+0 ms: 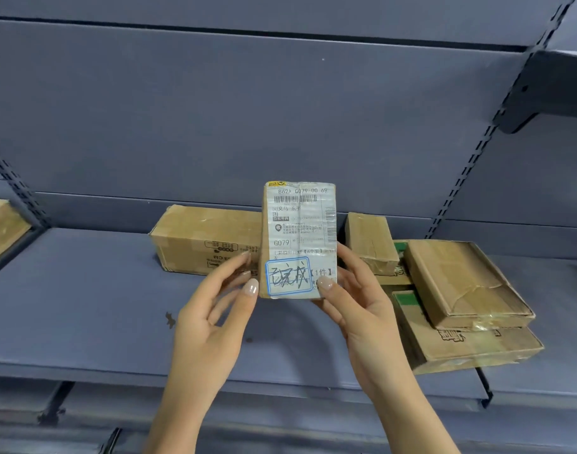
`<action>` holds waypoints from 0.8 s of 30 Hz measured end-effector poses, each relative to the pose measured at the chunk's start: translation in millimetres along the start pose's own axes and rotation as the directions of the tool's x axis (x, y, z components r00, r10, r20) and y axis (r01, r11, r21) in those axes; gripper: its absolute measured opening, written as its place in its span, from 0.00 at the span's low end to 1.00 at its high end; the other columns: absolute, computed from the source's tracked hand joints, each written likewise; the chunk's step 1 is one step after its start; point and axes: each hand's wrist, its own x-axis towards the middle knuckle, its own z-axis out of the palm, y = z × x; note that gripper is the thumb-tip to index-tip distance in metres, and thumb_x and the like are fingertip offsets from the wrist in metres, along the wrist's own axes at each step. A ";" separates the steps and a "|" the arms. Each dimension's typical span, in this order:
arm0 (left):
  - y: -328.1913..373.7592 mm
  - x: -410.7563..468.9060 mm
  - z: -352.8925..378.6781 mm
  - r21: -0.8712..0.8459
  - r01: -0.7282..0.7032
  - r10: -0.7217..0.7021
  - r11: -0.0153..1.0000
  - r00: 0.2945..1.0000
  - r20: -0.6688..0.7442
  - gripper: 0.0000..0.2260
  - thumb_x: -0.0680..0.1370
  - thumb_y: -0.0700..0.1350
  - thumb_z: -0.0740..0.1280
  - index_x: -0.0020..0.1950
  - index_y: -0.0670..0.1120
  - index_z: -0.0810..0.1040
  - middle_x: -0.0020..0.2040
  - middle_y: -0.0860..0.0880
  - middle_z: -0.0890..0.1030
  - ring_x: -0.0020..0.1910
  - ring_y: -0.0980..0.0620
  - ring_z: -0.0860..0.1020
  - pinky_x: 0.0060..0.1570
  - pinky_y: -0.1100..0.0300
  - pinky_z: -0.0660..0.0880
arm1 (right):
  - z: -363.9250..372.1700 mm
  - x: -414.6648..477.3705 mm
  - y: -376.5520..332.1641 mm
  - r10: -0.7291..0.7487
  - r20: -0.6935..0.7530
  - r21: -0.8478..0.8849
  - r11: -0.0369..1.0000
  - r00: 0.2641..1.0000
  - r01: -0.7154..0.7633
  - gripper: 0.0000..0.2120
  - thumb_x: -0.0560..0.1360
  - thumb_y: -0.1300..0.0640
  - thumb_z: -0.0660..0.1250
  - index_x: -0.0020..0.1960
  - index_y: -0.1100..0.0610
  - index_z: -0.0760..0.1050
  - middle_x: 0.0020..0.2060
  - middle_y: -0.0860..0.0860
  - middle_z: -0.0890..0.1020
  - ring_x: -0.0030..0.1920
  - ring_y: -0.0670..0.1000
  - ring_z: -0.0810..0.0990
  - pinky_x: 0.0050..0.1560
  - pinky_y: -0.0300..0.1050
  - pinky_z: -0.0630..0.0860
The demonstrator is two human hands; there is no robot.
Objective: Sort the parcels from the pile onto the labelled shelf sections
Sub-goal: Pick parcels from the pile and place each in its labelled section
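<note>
A small cardboard parcel (299, 224) stands upright in mid-air above the grey shelf (94, 290), its white shipping label facing me, with a blue-framed sticker at the bottom. My left hand (215, 309) grips its lower left edge and my right hand (356, 306) grips its lower right edge, thumbs on the label. Behind it on the shelf lies a long brown box (202, 240).
To the right, a small taped box (370, 242) and a flat torn carton (460, 283) rest on a larger flat carton (470, 348) overhanging the shelf front. Another box (2, 227) sits in the left bay. Slotted uprights (470, 162) divide the bays.
</note>
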 end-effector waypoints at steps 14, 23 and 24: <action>-26.5 -8.3 -41.9 0.855 -0.028 0.285 0.518 0.948 -0.142 0.27 0.78 0.60 0.58 0.70 0.44 0.72 0.69 0.49 0.75 0.65 0.49 0.72 0.56 0.52 0.75 | 1.4 17.3 18.1 0.113 0.157 -0.037 0.993 0.981 -0.108 0.21 0.71 0.60 0.73 0.63 0.49 0.77 0.55 0.50 0.85 0.56 0.49 0.84 0.58 0.45 0.80; -19.5 -31.4 -83.9 0.918 0.206 0.255 0.340 0.919 -0.300 0.26 0.81 0.57 0.59 0.71 0.40 0.70 0.72 0.42 0.71 0.70 0.40 0.68 0.66 0.37 0.69 | 19.0 13.2 28.3 0.172 0.334 -0.071 0.985 0.927 -0.158 0.21 0.72 0.59 0.68 0.65 0.50 0.75 0.56 0.48 0.85 0.56 0.47 0.84 0.56 0.42 0.80; -17.5 -34.6 -88.0 0.915 0.221 0.258 0.339 0.913 -0.316 0.26 0.81 0.57 0.59 0.71 0.40 0.70 0.72 0.42 0.71 0.71 0.41 0.68 0.64 0.36 0.70 | 22.9 12.1 29.5 0.177 0.351 -0.072 0.984 0.920 -0.162 0.22 0.71 0.58 0.68 0.65 0.50 0.75 0.56 0.48 0.85 0.56 0.47 0.84 0.57 0.43 0.80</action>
